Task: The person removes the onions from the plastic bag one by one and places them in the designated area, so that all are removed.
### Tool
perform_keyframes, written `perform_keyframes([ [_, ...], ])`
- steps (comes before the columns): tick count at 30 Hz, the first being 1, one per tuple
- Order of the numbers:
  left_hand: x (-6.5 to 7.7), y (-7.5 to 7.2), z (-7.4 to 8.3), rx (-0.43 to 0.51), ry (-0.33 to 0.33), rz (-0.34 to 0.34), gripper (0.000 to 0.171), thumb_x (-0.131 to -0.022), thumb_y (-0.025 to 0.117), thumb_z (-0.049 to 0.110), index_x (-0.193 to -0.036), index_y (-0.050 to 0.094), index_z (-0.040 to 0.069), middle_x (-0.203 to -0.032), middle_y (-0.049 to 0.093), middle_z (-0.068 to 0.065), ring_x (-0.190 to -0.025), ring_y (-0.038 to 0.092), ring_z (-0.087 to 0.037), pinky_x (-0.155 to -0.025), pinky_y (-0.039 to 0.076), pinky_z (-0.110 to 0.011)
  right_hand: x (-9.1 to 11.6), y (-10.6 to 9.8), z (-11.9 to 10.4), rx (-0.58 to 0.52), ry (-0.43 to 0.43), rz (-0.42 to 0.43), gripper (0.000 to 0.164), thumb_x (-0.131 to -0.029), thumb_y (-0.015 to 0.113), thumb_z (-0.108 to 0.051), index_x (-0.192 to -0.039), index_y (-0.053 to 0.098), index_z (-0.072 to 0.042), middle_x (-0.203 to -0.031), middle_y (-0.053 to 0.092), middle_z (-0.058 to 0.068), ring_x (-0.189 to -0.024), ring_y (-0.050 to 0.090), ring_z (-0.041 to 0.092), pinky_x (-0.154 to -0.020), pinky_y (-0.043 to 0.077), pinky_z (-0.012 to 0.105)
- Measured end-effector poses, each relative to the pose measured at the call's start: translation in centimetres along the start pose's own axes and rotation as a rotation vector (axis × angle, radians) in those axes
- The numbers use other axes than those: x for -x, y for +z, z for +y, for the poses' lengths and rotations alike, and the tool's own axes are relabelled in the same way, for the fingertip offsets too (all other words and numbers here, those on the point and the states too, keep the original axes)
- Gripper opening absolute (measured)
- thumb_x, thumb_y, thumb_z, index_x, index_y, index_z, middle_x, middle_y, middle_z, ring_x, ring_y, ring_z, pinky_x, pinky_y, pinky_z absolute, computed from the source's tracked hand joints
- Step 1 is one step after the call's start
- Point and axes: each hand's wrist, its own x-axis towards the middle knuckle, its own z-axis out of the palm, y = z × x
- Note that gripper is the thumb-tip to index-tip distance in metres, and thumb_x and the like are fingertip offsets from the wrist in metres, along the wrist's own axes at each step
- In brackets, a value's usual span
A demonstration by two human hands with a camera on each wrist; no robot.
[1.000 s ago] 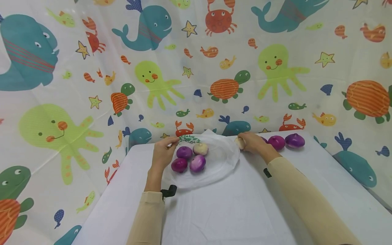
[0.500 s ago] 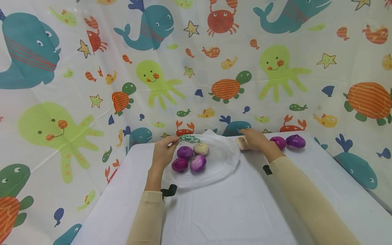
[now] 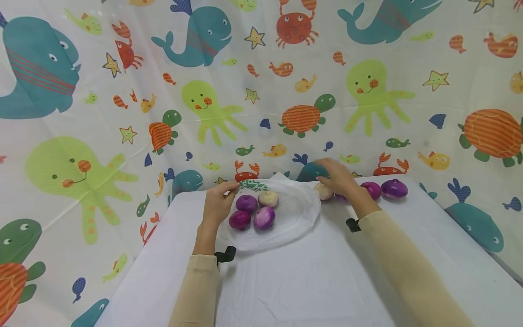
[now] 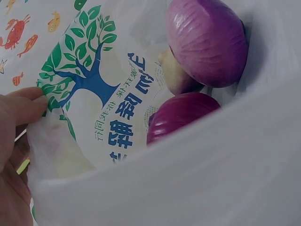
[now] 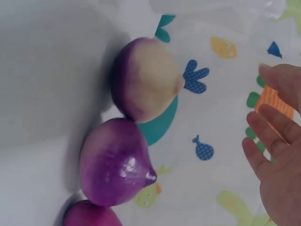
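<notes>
My left hand [image 3: 217,204] pinches the rim of a white plastic bag [image 3: 292,227]. In the left wrist view, finger and thumb hold the bag's edge [image 4: 51,136] beside a printed green and blue tree. Several onions lie inside the bag, among them a purple onion [image 3: 246,203], a pale onion [image 3: 268,199] and a magenta onion [image 3: 239,220]. My right hand [image 3: 339,178] hovers, fingers spread and holding nothing, over a half-white, half-purple onion [image 5: 146,80]. That onion rests on the table just right of the bag, touching a purple onion [image 5: 115,162] partly hidden by my hand in the head view.
Farther right in the same row sit a magenta onion [image 3: 372,190] and a large purple onion [image 3: 394,189]. A white cloth covers the table [image 3: 302,290]. Behind it hangs a curtain [image 3: 261,81] printed with sea animals.
My right hand has let go of the pale onion beside the bag and lifted up from it, fingers opening. The left hand keeps its pinch on the bag.
</notes>
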Motion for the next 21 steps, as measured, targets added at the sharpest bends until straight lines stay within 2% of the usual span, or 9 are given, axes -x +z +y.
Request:
perform_keyframes([
  [5,0.0,0.0,0.0,-0.007,0.008,0.0,0.019,-0.097,0.072,0.003,-0.113,0.081,0.007,-0.11,0.079,-0.008,-0.104,0.075,-0.025,-0.078,0.066,-0.037,0.3,0.4,-1.9,-0.017,-0.06,0.096,0.053,-0.099,0.071,-0.02,-0.148,0.053,-0.009,-0.154,0.051,0.019,-0.144,0.045,0.042,-0.119,0.039,0.063],
  [14,0.0,-0.1,0.1,0.002,-0.002,-0.006,0.018,-0.097,0.072,0.003,-0.112,0.081,0.008,-0.111,0.079,-0.009,-0.105,0.075,-0.026,-0.079,0.066,-0.042,1.5,1.9,-4.2,-0.095,-0.158,0.234,0.051,-0.098,0.072,-0.019,-0.145,0.056,-0.009,-0.152,0.053,0.018,-0.142,0.048,0.041,-0.116,0.044,0.06],
  [21,0.0,0.0,0.1,-0.018,-0.007,-0.003,0.019,-0.097,0.072,0.004,-0.113,0.081,0.008,-0.112,0.079,-0.008,-0.105,0.075,-0.025,-0.08,0.066,-0.04,1.9,3.0,-5.4,-0.158,-0.216,0.307,0.05,-0.097,0.074,-0.014,-0.144,0.057,-0.006,-0.149,0.055,0.017,-0.142,0.048,0.039,-0.119,0.041,0.057],
])
